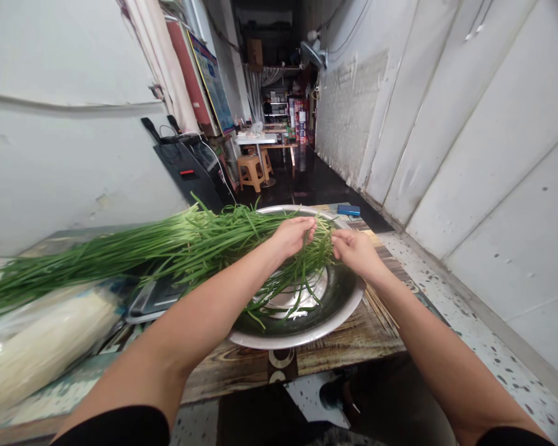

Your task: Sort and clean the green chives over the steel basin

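Observation:
A wide metal basin (302,339) stands on the table in front of me, with long garlic chives (242,232) heaped over its left and far side. My left hand (296,236) is above the basin, fingers curled closed around some chives near their pale ends. Just to its right, my right hand (354,251) pinches at the stem ends by the basin's right rim. Some loose green leaves hang down to the shiny bottom of the basin. The fingertips of both hands are partly hidden.
A larger bundle of chives (97,254) stretches left across a dark tray (155,300). A plastic bag with pale contents (46,347) lies at the near left. Thin wooden sticks (380,308) poke out right of the basin. A blue box (348,210) sits at the table's far edge.

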{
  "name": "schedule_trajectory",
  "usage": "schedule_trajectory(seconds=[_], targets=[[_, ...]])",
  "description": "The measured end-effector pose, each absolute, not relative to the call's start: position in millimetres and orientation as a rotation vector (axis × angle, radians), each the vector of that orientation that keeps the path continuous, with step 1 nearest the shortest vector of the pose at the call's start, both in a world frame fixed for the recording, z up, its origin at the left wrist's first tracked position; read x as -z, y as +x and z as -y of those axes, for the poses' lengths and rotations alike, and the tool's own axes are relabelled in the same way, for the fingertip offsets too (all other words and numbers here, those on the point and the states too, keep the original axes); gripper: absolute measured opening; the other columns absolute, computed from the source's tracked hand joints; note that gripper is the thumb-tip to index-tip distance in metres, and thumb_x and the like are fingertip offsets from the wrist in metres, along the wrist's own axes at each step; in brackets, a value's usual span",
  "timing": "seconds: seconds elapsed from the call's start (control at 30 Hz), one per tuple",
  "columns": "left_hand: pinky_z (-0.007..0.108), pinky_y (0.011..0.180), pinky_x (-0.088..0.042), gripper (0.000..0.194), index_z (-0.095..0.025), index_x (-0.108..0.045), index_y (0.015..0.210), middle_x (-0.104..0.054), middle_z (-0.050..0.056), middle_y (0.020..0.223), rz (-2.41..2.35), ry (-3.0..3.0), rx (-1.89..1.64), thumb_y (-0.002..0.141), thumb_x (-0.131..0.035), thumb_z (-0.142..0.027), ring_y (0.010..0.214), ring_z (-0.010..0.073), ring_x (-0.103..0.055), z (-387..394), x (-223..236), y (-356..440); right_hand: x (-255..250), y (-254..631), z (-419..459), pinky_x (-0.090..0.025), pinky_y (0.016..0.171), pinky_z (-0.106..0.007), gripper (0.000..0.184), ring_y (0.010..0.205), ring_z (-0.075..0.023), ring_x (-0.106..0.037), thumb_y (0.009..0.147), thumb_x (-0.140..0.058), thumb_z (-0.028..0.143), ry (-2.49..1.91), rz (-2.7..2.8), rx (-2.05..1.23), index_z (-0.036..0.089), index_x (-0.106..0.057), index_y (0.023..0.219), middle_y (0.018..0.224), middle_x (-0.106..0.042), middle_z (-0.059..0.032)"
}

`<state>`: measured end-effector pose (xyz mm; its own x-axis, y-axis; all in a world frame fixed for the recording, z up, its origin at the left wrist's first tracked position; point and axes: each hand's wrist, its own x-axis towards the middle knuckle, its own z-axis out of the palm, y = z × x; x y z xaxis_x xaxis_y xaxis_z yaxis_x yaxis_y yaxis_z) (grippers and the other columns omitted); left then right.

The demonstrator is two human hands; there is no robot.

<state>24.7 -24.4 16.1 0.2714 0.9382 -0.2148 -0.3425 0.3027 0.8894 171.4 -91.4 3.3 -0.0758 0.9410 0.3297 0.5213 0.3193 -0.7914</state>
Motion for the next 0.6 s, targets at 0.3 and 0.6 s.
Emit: schedule_trajectory(seconds=[0.3, 0.6], targets=[[0.018, 0.050, -0.040, 0.012, -0.008, -0.058, 0.074, -0.057, 0.002, 0.061, -0.888, 0.825, -1.014, 0.082, -0.051, -0.004, 0.048, 0.0044, -0.048, 24.9, -16.7, 25.7, -4.6, 171.4, 92.5, -0.032, 0.048, -0.023, 0.027, 0.041, -0.0102, -0.040, 0.079, -0.044, 0.028, -1.327, 1.732, -0.612, 0.020, -0.048, 0.054, 0.045, -0.049, 0.0035], [0.017, 0.049, -0.039, 0.011, -0.008, -0.058, 0.076, -0.056, 0.001, 0.060, -0.883, 0.843, -1.009, 0.083, -0.050, -0.004, 0.047, 0.0042, -0.048, 24.7, -15.5, 26.2, -4.9, 171.6, 92.4, -0.032, 0.048, -0.023, 0.026, 0.041, -0.0100, -0.041, 0.080, -0.044, 0.026, -1.348, 1.747, -0.584, 0.020, -0.048, 0.055, 0.045, -0.050, 0.0038]])
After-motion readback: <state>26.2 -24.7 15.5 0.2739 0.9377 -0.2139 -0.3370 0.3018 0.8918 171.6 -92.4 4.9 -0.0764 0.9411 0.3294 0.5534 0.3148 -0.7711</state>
